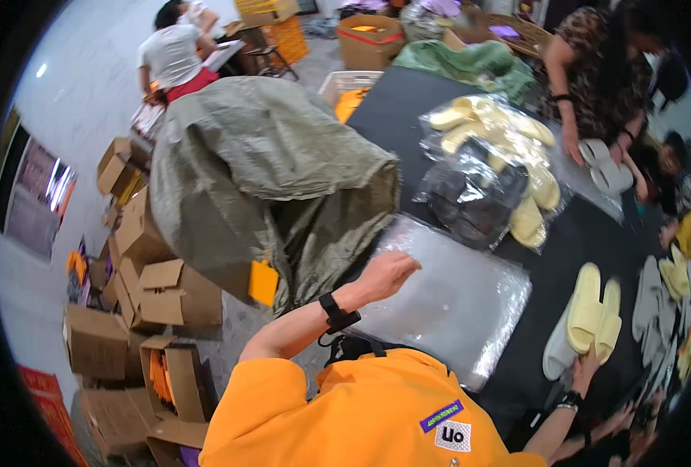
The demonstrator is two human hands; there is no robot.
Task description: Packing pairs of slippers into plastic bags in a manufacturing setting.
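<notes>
From the head camera, looking down over an orange shirt [376, 412], the left hand [388, 274] lies palm down on a stack of clear plastic bags [454, 300] at the near edge of the black desk [571, 233]. Its fingers [406, 265] are held close together and flat on the top sheet, as if steadying the slippery pile or working one bag loose; I see nothing pinched between them. A dark band sits on that wrist.

The right hand [585, 366] is out at the far side, its fingers [592, 359] reaching up against the heel end of a pair of pale yellow slippers [594, 311] that lies on the desk beside a white slipper [557, 350]. Whether those fingers are curled around the pair or only touching it, I cannot tell; the hand is small and partly hidden there. The slippers sit well apart from the bags, one hand to each.

Further along the desk is a heap of bagged slippers [493, 163], yellow and dark ones, and more loose grey and yellow pairs crowd the right rim. Another person's hands [594, 152] press on a grey pair across the desk. A big olive sack [260, 171] slumps against the desk's left edge, and open cardboard boxes [151, 288] are strewn on the floor.
</notes>
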